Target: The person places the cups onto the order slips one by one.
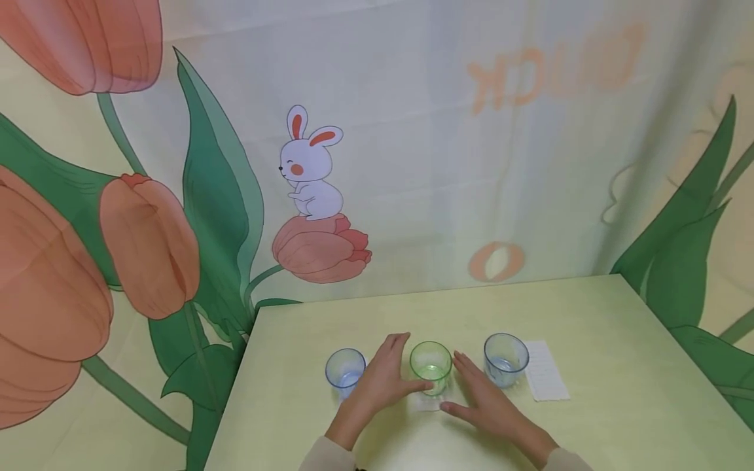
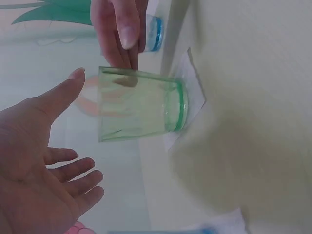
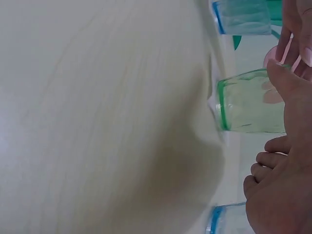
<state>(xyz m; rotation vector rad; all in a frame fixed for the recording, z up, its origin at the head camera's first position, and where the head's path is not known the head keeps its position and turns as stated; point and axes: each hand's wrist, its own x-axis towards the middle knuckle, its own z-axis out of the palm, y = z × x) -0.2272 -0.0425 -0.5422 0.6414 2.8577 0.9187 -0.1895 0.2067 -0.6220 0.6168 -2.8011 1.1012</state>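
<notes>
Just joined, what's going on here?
A person has an open left hand and an open right hand on either side of an upright green glass, which stands on a white paper. Neither hand grips it; whether a fingertip touches it is unclear. A blue glass stands to its left, another blue glass to its right, with a second paper showing beside that one.

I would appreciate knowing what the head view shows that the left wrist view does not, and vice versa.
Only the head view shows the printed rabbit and light sleeves. Only the left wrist view shows the palm of the left hand and a full side profile of the green glass. Both show that glass on white paper, with the right hand beside it.
</notes>
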